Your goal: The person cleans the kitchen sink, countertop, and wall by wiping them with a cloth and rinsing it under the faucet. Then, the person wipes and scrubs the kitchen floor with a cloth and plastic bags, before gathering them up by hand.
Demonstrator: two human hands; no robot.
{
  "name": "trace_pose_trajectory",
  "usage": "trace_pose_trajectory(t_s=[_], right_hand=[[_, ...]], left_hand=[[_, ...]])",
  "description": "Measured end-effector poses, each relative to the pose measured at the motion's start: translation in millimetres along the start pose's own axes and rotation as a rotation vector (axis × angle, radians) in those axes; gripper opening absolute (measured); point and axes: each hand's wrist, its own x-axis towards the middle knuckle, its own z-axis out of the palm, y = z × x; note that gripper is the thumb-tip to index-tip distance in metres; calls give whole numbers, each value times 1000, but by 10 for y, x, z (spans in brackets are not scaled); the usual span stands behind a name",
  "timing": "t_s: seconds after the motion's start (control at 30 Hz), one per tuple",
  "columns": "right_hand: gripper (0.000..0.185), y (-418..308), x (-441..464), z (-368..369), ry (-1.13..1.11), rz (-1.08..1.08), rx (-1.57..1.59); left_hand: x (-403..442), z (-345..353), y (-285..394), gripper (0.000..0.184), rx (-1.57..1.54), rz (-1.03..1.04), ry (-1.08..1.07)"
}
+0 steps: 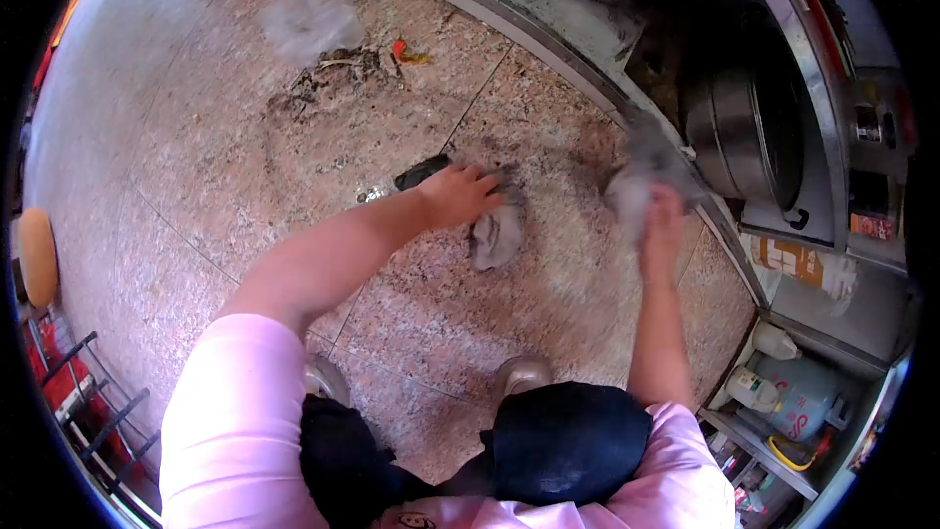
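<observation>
My left hand (460,196) is low over the tiled floor (392,274), its fingers bent on a dirty grey-white cloth (497,235) that shows below and to the right of them. A dark object (422,172) lies just left of that hand. At the right, my right hand (662,220) is blurred and reaches to the foot of the cabinet. Its fingers are on a blurred greyish-white cloth (630,192); how they grip it is smeared by motion.
Dark debris (343,73), a clear plastic bag (311,24) and an orange scrap (399,50) lie on the upper floor. A large metal pot (729,137) stands in the right cabinet. Bottles (754,390) fill the lower right shelf. A black rack (90,402) is at the left.
</observation>
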Motion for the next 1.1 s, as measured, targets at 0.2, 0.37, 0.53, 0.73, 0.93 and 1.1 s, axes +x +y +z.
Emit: trace_pose_trajectory(t_s=[0.2, 0.37, 0.53, 0.73, 0.93, 1.1], right_hand=[[63, 1200, 325, 562, -151, -186, -1071], [68, 508, 562, 1932, -317, 178, -703], [88, 579, -474, 2968, -649, -265, -585], [87, 162, -512, 1494, -925, -12, -1090], [89, 624, 419, 2123, -557, 110, -1120], [103, 423, -724, 2430, -897, -394, -948]], left_hand=[[-1587, -737, 87, 41, -561, -190, 72], [-3161, -1004, 658, 25, -664, -789, 501], [-4100, -1095, 1206, 22, -510, -1252, 646], [-4879, -691, 2044, 14, -445, -1594, 855], [-4859, -490, 2405, 17, -561, -1652, 757], [-4832, -590, 2372, 18, -370, -1575, 741]])
